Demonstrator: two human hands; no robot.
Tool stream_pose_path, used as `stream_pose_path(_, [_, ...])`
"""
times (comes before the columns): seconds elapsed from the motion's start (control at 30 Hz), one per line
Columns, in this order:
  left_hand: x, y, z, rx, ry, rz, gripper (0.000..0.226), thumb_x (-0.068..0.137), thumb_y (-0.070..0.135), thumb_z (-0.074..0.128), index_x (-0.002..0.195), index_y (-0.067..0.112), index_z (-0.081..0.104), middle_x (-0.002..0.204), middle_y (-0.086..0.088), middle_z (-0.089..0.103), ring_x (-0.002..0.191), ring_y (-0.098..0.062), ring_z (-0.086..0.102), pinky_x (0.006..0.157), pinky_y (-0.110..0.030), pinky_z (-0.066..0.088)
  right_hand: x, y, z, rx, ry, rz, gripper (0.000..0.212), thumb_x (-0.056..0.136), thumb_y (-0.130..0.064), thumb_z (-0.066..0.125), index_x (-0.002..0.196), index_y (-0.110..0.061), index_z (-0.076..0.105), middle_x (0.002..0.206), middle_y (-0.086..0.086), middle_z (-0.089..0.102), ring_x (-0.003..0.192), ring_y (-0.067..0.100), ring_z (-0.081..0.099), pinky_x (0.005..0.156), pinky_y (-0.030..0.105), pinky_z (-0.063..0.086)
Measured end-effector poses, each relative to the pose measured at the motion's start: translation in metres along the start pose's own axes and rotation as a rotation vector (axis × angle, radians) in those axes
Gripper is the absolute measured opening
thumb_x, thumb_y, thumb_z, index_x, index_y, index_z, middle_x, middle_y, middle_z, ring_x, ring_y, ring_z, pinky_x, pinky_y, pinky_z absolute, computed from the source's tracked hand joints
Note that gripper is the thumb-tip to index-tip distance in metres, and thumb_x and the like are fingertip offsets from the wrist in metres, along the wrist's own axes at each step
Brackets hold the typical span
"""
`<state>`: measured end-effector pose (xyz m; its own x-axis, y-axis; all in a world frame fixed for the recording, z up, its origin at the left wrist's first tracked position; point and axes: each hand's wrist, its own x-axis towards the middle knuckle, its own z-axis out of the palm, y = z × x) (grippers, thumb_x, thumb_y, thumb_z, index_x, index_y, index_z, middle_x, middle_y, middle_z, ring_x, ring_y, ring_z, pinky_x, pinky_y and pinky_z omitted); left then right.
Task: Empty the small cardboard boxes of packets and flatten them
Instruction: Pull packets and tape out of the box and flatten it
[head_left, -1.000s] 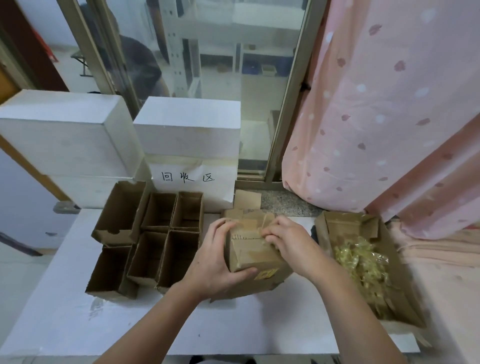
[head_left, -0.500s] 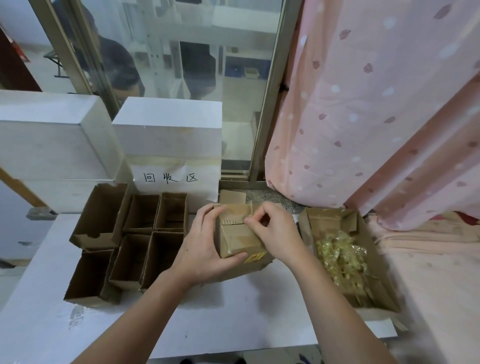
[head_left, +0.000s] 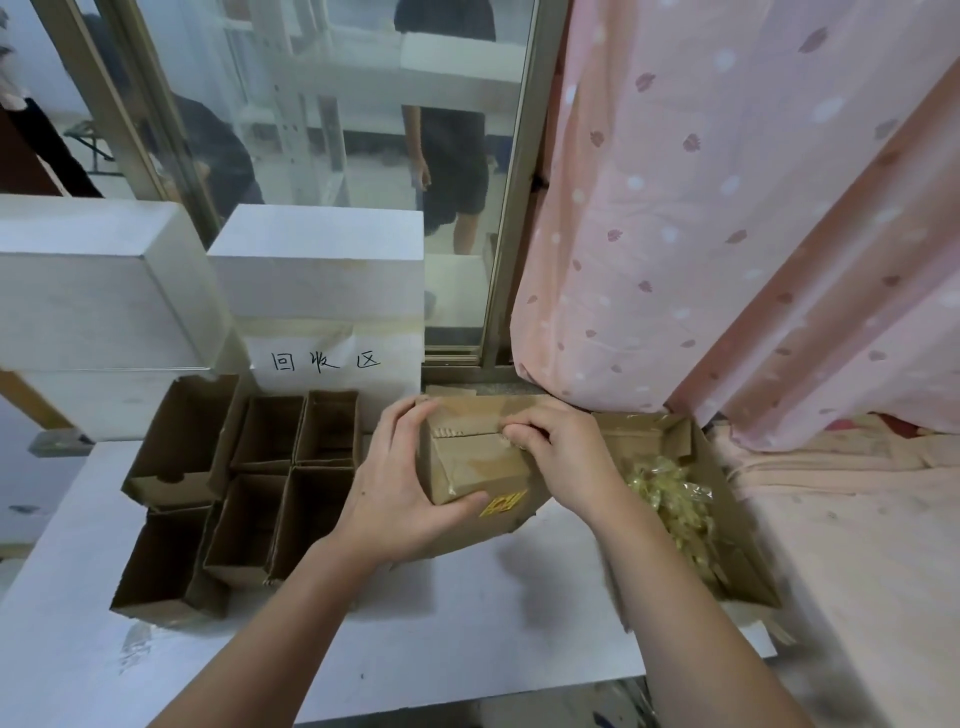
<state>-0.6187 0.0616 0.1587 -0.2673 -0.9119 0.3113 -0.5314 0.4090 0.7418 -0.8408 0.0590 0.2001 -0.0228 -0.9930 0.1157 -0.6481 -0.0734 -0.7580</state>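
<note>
My left hand (head_left: 410, 493) wraps the small box (head_left: 475, 457) at mid-table, thumb on the near edge, fingers curled over the far-left corner. My right hand (head_left: 563, 462) sits at the box's top right, fingertips (head_left: 514, 431) pinching at the tape seam. The seam runs left-right right under those tips; box long axis goes near-far, tilted twd me. R hand is nearer the seam, so I'd guess it peels while L braces. Matl: brown corrugated card, glossy tape, yellow label on the near side. Open empties (head_left: 270, 467) stand to the left. Crinkly yellow packets (head_left: 675, 499) lie in the tray box (head_left: 748, 561) to the right, just beside.
</note>
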Motion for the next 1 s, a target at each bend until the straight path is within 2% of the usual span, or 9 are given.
stream_pose_path(0.13, [-0.006,0.008,0.006,0.003,0.048,0.011,0.106,0.062,0.06,0.089,0.149,0.039,0.032,0.15,0.025,0.029,0.135,0.007,0.038,0.104,-0.032,0.045,-0.013,0.0,-0.001,0.026,0.029,0.013,0.016,0.1,-0.025,0.064,0.098,-0.024,0.08,0.094,-0.013,0.059,0.095,0.005,0.058,0.083,0.016,0.041])
stream_pose_path(0.23, [-0.01,0.011,0.009,0.012,0.046,-0.002,0.106,0.062,0.063,0.087,0.149,0.041,0.031,0.149,0.026,0.028,0.135,0.003,0.039,0.105,-0.033,0.046,-0.023,-0.001,-0.005,0.038,-0.018,0.02,0.026,0.105,-0.032,0.054,0.113,-0.025,0.078,0.101,-0.013,0.057,0.101,-0.001,0.056,0.084,0.009,0.038])
stream_pose_path(0.33, [-0.015,0.009,0.007,0.016,0.043,-0.013,0.107,0.061,0.066,0.085,0.15,0.041,0.031,0.151,0.023,0.028,0.137,-0.001,0.04,0.107,-0.037,0.047,-0.031,-0.002,-0.015,0.083,-0.165,0.073,0.033,0.102,-0.017,0.053,0.128,-0.028,0.07,0.114,-0.01,0.054,0.098,-0.008,0.052,0.078,0.003,0.039])
stream_pose_path(0.43, [-0.018,0.008,0.006,0.027,0.046,-0.005,0.108,0.062,0.063,0.088,0.15,0.039,0.031,0.152,0.019,0.03,0.139,-0.005,0.04,0.109,-0.037,0.047,-0.031,0.005,-0.017,-0.042,-0.225,0.029,0.048,0.099,-0.003,0.053,0.136,-0.031,0.063,0.118,-0.01,0.053,0.095,-0.002,0.053,0.078,0.005,0.041])
stream_pose_path(0.53, [-0.02,0.009,0.007,0.057,0.062,0.015,0.111,0.062,0.06,0.091,0.153,0.033,0.033,0.153,0.017,0.029,0.139,-0.003,0.038,0.107,-0.031,0.043,-0.029,0.005,-0.015,-0.054,-0.178,0.045,0.033,0.1,-0.01,0.06,0.128,-0.025,0.068,0.114,-0.008,0.057,0.104,0.009,0.055,0.084,0.007,0.037])
stream_pose_path(0.67, [-0.022,0.012,0.007,0.069,0.083,0.049,0.11,0.062,0.063,0.088,0.153,0.031,0.035,0.152,0.019,0.028,0.141,-0.004,0.037,0.106,-0.028,0.041,-0.031,0.002,-0.012,0.03,-0.113,0.02,0.012,0.1,-0.021,0.064,0.104,-0.026,0.074,0.101,-0.012,0.057,0.093,-0.003,0.055,0.08,0.01,0.037])
stream_pose_path(0.77, [-0.024,0.017,0.009,0.057,0.118,0.061,0.108,0.062,0.067,0.082,0.152,0.03,0.036,0.153,0.012,0.032,0.143,-0.012,0.039,0.107,-0.032,0.043,-0.03,0.0,-0.006,0.074,0.005,0.039,0.014,0.1,-0.028,0.064,0.098,-0.022,0.077,0.1,-0.012,0.057,0.092,-0.003,0.055,0.079,0.011,0.038])
stream_pose_path(0.93, [-0.028,0.021,0.014,0.069,0.098,0.084,0.107,0.064,0.068,0.079,0.152,0.03,0.034,0.154,0.009,0.032,0.143,-0.012,0.039,0.107,-0.035,0.046,-0.036,-0.015,0.005,0.009,0.156,-0.029,0.031,0.096,-0.025,0.071,0.127,-0.024,0.072,0.104,-0.012,0.066,0.086,0.0,0.055,0.082,0.013,0.04])
stream_pose_path(1.0, [-0.029,0.021,0.014,0.055,0.103,0.065,0.107,0.063,0.067,0.081,0.152,0.032,0.033,0.154,0.009,0.033,0.142,-0.013,0.04,0.107,-0.038,0.047,-0.038,-0.019,0.005,-0.092,0.145,-0.053,0.037,0.098,-0.026,0.068,0.134,-0.024,0.067,0.105,-0.014,0.06,0.094,0.004,0.053,0.084,0.015,0.036])
